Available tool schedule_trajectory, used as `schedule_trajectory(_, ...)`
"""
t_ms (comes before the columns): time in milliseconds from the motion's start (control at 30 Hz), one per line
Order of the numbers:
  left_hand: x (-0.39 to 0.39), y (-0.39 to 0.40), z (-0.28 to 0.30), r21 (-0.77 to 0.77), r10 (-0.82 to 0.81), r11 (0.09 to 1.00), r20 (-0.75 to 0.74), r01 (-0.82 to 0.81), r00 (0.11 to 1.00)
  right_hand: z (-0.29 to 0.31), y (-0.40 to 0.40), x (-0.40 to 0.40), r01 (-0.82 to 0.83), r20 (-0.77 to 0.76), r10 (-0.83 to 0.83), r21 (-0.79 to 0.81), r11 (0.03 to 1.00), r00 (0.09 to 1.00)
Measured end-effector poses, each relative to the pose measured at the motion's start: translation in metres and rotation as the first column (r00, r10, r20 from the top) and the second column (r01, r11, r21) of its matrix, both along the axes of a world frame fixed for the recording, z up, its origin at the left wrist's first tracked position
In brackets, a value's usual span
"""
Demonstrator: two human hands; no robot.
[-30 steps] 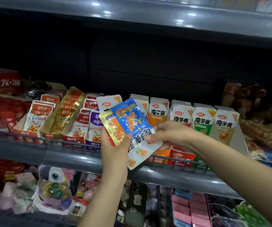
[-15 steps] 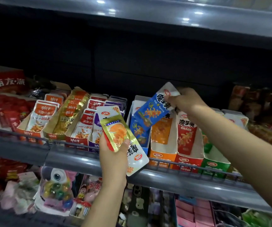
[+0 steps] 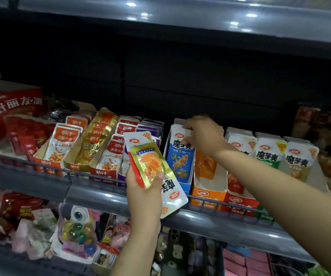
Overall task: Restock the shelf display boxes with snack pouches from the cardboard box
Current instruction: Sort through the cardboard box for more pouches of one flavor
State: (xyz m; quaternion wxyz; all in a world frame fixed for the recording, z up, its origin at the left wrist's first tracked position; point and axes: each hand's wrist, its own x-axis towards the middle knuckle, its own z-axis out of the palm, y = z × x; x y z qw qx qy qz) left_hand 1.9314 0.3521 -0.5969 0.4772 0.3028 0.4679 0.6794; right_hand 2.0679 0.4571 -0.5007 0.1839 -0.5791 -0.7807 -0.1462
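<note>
My left hand (image 3: 143, 188) grips a small stack of snack pouches (image 3: 150, 166) in front of the shelf rail, a gold one on top and white ones behind it. My right hand (image 3: 202, 134) reaches over the blue display box (image 3: 184, 185) and its fingers pinch the top of the blue pouch (image 3: 180, 154), which stands upright in that box. To its right, the orange display box (image 3: 208, 193) holds an orange pouch (image 3: 205, 166) low at its back. Red, green and pale boxes of pouches follow to the right. The cardboard box is out of view.
A grey shelf rail (image 3: 101, 194) with a low wire guard runs across the front. Left of my hands stand several full display boxes (image 3: 85, 148) of fish snack pouches and a red carton (image 3: 11, 104). A dark shelf hangs overhead. Toys and packets fill the shelf below.
My right hand has carried the blue pouch from the stack in my left hand up to the shelf and set it upright in the blue box. My left hand stayed put.
</note>
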Motion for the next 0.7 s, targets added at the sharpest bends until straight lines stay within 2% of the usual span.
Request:
schedule_trajectory(167, 0.003, -0.003, 0.0, -0.002, -0.044, 0.999, -0.017, 0.044, 0.999, -0.013, 0.004, 0.01, -0.005, -0.092, 0.009, 0.045, 0.999, 0.996)
schedule_trajectory(267, 0.006, -0.004, 0.0, 0.012, -0.062, 0.998, -0.03, 0.063, 0.998, -0.016, 0.001, 0.017, -0.027, -0.256, 0.048, 0.086, 0.996, 0.966)
schedule_trajectory(367, 0.01, -0.007, 0.0, 0.031, -0.094, 0.995, -0.057, 0.096, 0.994, -0.017, -0.017, 0.02, -0.066, -0.437, 0.096, 0.082, 0.994, 0.894)
schedule_trajectory(500, 0.018, -0.011, 0.0, 0.056, -0.122, 0.991, -0.061, 0.125, 0.991, -0.016, -0.062, 0.024, -0.16, -0.62, 0.069, -0.092, 0.983, 0.782)
schedule_trajectory(600, 0.025, -0.012, -0.001, 0.05, -0.141, 0.989, -0.026, 0.143, 0.99, -0.018, -0.091, 0.033, -0.239, -0.635, 0.004, -0.285, 0.928, 0.772)
schedule_trajectory(700, 0.034, -0.013, -0.002, 0.062, -0.163, 0.985, -0.014, 0.163, 0.987, -0.025, -0.11, 0.044, -0.288, -0.658, -0.066, -0.414, 0.863, 0.75)
